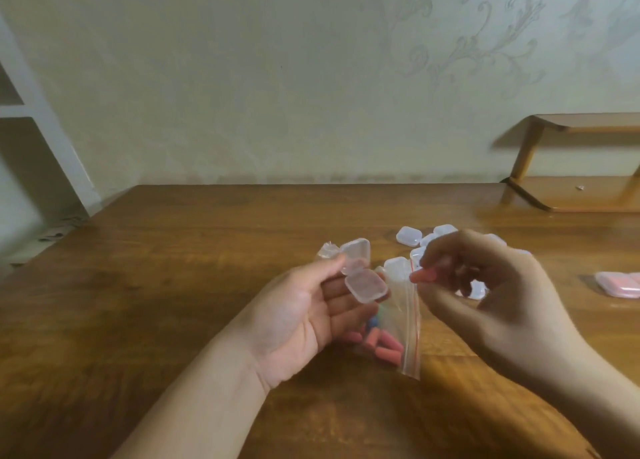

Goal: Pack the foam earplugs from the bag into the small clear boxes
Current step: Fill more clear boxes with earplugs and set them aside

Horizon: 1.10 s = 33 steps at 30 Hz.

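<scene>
From the head view, your left hand [298, 316] holds an open clear box [360, 275] on its fingers, thumb pressing the hinge, with the bag [398, 323] of earplugs [377, 344] beneath. Your right hand [485, 285] pinches a pink earplug [424, 274] just beside the box. More boxes [426, 238] lie on the table [173, 268] behind.

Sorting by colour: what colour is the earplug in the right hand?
Pinkish-orange earplug, pinched by the right hand; head view.

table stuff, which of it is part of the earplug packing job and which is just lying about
Job: open box in left hand; earplug pinched by right hand; bag; spare boxes; filled boxes.
Lying about: wooden shelf; crumpled plastic.
</scene>
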Tool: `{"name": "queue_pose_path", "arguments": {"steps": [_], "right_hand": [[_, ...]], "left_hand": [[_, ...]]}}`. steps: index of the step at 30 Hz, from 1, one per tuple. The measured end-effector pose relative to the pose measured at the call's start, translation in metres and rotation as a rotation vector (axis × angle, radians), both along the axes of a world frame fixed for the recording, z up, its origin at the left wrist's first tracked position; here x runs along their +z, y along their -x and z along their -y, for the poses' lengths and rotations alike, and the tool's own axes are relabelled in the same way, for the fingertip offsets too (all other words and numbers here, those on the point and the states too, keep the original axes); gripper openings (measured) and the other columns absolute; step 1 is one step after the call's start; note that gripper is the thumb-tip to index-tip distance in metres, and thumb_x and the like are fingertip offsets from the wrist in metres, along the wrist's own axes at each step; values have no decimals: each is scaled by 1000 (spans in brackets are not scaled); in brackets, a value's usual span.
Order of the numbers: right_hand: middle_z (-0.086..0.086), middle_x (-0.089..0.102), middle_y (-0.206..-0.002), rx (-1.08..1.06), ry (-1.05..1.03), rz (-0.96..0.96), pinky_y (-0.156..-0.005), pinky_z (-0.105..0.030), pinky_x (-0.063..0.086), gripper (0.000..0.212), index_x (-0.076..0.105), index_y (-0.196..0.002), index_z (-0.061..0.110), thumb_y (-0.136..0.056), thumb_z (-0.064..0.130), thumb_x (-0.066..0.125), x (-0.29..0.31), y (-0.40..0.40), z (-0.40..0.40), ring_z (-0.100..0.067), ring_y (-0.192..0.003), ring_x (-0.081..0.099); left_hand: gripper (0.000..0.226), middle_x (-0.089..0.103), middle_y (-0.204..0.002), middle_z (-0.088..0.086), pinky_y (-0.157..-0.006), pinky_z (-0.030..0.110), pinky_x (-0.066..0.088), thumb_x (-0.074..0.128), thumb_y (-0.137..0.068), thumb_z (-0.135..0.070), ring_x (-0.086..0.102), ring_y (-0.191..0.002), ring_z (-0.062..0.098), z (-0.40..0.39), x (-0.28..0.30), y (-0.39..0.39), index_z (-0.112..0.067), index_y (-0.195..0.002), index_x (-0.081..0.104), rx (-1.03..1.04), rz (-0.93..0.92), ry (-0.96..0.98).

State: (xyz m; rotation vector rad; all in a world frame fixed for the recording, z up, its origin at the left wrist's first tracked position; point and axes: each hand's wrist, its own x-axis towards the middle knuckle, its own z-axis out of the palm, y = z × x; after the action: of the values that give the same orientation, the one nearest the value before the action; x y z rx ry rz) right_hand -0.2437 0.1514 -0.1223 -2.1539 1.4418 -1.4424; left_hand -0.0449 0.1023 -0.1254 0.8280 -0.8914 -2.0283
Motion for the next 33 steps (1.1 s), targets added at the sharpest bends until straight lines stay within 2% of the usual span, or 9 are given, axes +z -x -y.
{"name": "queue_pose_path", "arguments": {"steps": [4, 7, 15, 21, 24, 26, 29, 31, 33], "right_hand": [[24, 59, -74, 11, 72, -189, -64, -5, 37, 15, 67, -81, 27, -74, 16, 74, -8, -7, 0, 3, -76, 52], [25, 59, -80, -15, 76, -248, -70, -2, 36, 20, 72, -85, 25, -75, 9, 79, -14, -8, 3, 9, -80, 51], [25, 63, -95, 87, 6, -399, -74, -29, 49, 17, 73, -97, 34, -83, 28, 64, -11, -9, -1, -7, -93, 56], [24, 62, -101, 105, 6, -493, -75, -31, 50, 25, 70, -106, 38, -82, 45, 66, -10, -8, -1, -8, -95, 53], [21, 63, -93, 104, 9, -336, -76, -21, 45, 23, 69, -105, 36, -83, 45, 64, 0, -5, -4, -9, -91, 55], [16, 63, -78, 1, -3, -146, -66, -13, 41, 6, 69, -86, 35, -83, 36, 64, 8, 2, -4, -7, -78, 56], [17, 62, -66, -170, -261, -241, -56, -18, 42, 20, 66, -63, 32, -82, 23, 66, 11, 19, 4, -4, -63, 55], [28, 60, -65, -149, -525, -431, -57, -15, 43, 21, 67, -63, 35, -81, 25, 68, 10, 24, 9, 2, -61, 54], [24, 58, -59, -59, -661, -488, -52, -15, 40, 15, 71, -68, 36, -80, 27, 72, 5, 23, 11, 1, -54, 50]], "left_hand": [[47, 68, -119, 27, -81, 36, 60, 59, -87, -22, 70, -101, 31, -3, -6, 5, 3, -127, 61, -89, 24, 9], [46, 67, -121, 27, -80, 35, 60, 58, -87, -24, 70, -100, 30, -3, -7, 5, 1, -126, 64, -114, 22, 21], [47, 68, -115, 26, -79, 34, 61, 59, -90, -24, 69, -97, 29, -2, -8, 3, 3, -127, 62, -110, 36, 42], [46, 68, -114, 24, -81, 36, 59, 59, -88, -26, 70, -97, 29, -2, -8, 3, 1, -125, 64, -115, 46, 52], [49, 67, -119, 29, -79, 34, 60, 59, -86, -25, 71, -97, 30, -2, -5, 1, 4, -125, 62, -97, 38, 44], [48, 66, -121, 28, -78, 33, 60, 59, -85, -25, 71, -96, 28, -2, -1, -1, 3, -125, 62, -80, 36, 46], [50, 67, -122, 25, -86, 35, 57, 61, -83, -25, 69, -109, 30, 2, 2, -6, 0, -126, 61, -57, 19, 41], [51, 68, -121, 25, -87, 35, 56, 58, -84, -25, 68, -113, 33, 5, 3, -8, 2, -127, 59, -20, -6, 25], [47, 69, -119, 25, -86, 35, 56, 55, -88, -24, 68, -112, 34, 7, 2, -9, 2, -126, 58, 16, -23, 0]]}}
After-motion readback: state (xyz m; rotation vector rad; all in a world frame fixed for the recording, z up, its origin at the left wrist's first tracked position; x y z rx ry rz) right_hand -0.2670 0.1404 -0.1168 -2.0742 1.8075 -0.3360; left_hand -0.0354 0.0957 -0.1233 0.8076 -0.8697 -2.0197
